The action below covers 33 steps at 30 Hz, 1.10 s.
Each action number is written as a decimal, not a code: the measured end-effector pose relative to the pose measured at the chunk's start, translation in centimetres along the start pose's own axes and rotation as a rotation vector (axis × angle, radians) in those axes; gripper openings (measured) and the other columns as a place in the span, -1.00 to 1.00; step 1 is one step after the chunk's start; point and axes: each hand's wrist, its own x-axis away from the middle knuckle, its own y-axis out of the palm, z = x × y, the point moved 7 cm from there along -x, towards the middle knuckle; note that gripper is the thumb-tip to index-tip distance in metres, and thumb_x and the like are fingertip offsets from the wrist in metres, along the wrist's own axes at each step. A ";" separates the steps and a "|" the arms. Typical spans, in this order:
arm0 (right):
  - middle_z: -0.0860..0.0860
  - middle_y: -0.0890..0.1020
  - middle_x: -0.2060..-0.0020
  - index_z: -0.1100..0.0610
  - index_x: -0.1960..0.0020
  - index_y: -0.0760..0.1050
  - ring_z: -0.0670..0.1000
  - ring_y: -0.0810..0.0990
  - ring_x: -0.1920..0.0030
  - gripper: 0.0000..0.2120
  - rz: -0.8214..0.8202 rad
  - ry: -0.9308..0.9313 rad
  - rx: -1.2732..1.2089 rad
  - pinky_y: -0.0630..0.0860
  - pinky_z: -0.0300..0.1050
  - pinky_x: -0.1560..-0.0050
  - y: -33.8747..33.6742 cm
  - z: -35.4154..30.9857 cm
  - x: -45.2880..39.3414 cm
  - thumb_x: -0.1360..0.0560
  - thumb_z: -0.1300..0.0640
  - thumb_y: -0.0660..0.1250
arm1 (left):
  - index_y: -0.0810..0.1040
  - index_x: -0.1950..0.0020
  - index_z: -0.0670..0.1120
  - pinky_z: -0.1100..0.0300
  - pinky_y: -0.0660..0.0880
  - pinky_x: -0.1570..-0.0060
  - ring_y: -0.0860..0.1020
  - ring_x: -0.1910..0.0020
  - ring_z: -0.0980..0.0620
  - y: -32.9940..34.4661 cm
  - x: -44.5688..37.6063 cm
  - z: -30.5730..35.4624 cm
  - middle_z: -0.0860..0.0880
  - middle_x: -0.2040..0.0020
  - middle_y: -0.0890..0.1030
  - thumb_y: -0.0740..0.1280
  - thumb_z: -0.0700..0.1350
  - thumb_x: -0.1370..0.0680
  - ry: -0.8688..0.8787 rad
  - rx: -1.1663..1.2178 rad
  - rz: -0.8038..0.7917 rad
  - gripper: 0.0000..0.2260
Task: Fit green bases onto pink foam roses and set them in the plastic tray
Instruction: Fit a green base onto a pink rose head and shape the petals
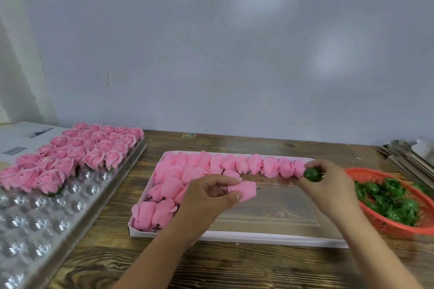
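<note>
While my left hand (211, 192) holds a pink foam rose (243, 190) with its fingers curled round it, my right hand (328, 180) pinches a green base (312, 174) at its fingertips. Both grips are closed on their things. The rose lies on its side, just above the white box (234, 237), and the base sits off to the right of it, a little higher, not touching it yet.

To do this step well, I think I should turn the rose so its bottom end faces the base. Then I bring the two together in a straight line and push softly, because foam squashes and petals can tear. I cannot tell where the hole in the base points, so I should check that first.

The plastic tray (47, 230) waits well to the left of my left hand, with many free cups near me. More bases sit in the red basket (387, 227), right of my right hand.
</note>
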 end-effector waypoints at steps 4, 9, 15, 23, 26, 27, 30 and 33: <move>-0.11 0.60 0.32 -0.03 0.21 0.52 -0.08 0.55 0.28 -0.81 -0.164 -0.050 0.028 0.46 -0.25 0.28 4.6 -1.0 1.8 -0.36 0.25 0.41 | 0.73 0.01 0.12 0.26 0.60 0.07 0.70 0.03 0.02 0.0 0.0 -0.1 -0.02 0.05 0.74 0.56 -0.18 -0.44 -0.014 0.013 0.005 -0.78; -0.12 0.54 0.28 -0.03 0.27 0.45 -0.13 0.51 0.24 -0.74 -0.269 -0.081 0.116 0.38 -0.31 0.29 6.9 -0.6 3.6 -0.29 0.16 0.54 | 0.73 0.05 0.12 0.31 0.58 0.10 0.71 0.08 0.06 0.4 0.2 0.0 0.00 0.07 0.75 0.56 -0.22 -0.44 -0.015 0.032 -0.002 -0.76; -0.12 0.56 0.22 -0.09 0.29 0.50 -0.12 0.53 0.19 -0.82 -0.293 -0.087 0.130 0.47 -0.16 0.15 7.2 0.1 4.7 -0.36 0.16 0.43 | 0.74 0.10 0.18 0.30 0.58 0.10 0.70 0.11 0.10 1.0 0.4 0.1 0.02 0.07 0.75 0.55 -0.26 -0.45 -0.020 0.045 -0.011 -0.71; -0.15 0.44 0.00 -0.08 -0.06 0.49 -0.29 0.46 0.05 -0.75 -0.222 -0.170 -0.019 0.32 -0.21 0.06 6.0 -0.8 5.4 -0.50 0.23 0.24 | 0.75 0.09 0.11 0.23 0.63 0.04 0.69 0.17 0.09 1.3 0.5 -0.3 -0.05 0.14 0.75 0.55 -0.26 -0.45 -0.032 0.021 -0.022 -0.76; -0.21 0.46 0.01 -0.10 -0.10 0.41 -0.31 0.39 -0.06 -0.74 -0.232 -0.195 -0.105 0.30 -0.34 0.00 5.7 -1.3 5.6 -0.48 0.13 0.10 | 0.74 0.08 0.10 0.23 0.62 0.04 0.69 0.17 0.10 1.3 0.5 -0.5 -0.05 0.14 0.75 0.55 -0.26 -0.45 -0.031 0.017 -0.028 -0.76; -0.21 0.47 0.02 -0.10 -0.11 0.40 -0.29 0.41 -0.05 -0.73 -0.235 -0.184 -0.117 0.31 -0.36 0.00 5.7 -1.2 5.7 -0.47 0.11 0.08 | 0.74 0.07 0.10 0.24 0.61 0.05 0.69 0.16 0.09 1.4 0.5 -0.5 -0.05 0.14 0.75 0.55 -0.25 -0.45 -0.031 0.013 -0.030 -0.77; -0.17 0.52 0.07 -0.05 -0.05 0.44 -0.16 0.48 0.02 -0.79 -0.219 -0.133 -0.078 0.35 -0.22 0.05 6.1 -0.2 5.3 -0.55 0.23 0.16 | 0.73 0.05 0.09 0.28 0.60 0.08 0.70 0.15 0.09 1.5 0.5 -0.6 -0.04 0.13 0.75 0.55 -0.25 -0.46 -0.035 0.014 -0.039 -0.77; -0.15 0.57 0.17 -0.09 0.05 0.46 -0.02 0.55 0.11 -0.67 -0.197 -0.124 -0.054 0.44 -0.10 0.04 6.2 0.1 5.0 -0.53 0.37 0.22 | 0.73 0.05 0.09 0.28 0.59 0.08 0.70 0.15 0.08 1.4 0.5 -0.6 -0.04 0.13 0.75 0.55 -0.24 -0.45 -0.041 0.013 -0.036 -0.78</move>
